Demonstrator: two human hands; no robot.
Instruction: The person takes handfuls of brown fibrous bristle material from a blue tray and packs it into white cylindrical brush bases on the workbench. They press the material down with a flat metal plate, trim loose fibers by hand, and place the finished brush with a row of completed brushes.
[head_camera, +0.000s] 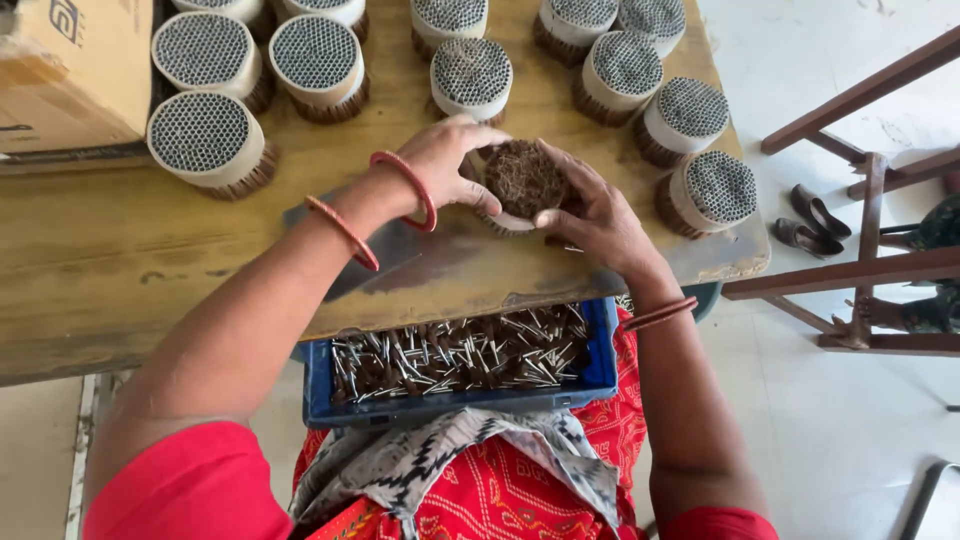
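A round bundle (524, 180) of thin brown-tipped sticks, wrapped in a pale band, stands on the wooden table (120, 250) near its front edge. My left hand (450, 160) grips the bundle's left side and my right hand (595, 215) cups its right side. Both wrists carry red bangles. A blue plastic crate (455, 405) of loose silver and brown sticks rests on my lap, just under the table edge.
Several banded round bundles with grey honeycomb tops (205, 135) stand across the back of the table. A cardboard box (75, 70) sits at the far left. Right of the table are a brown wooden frame (870, 270) and a pair of dark shoes (810, 222) on the white floor.
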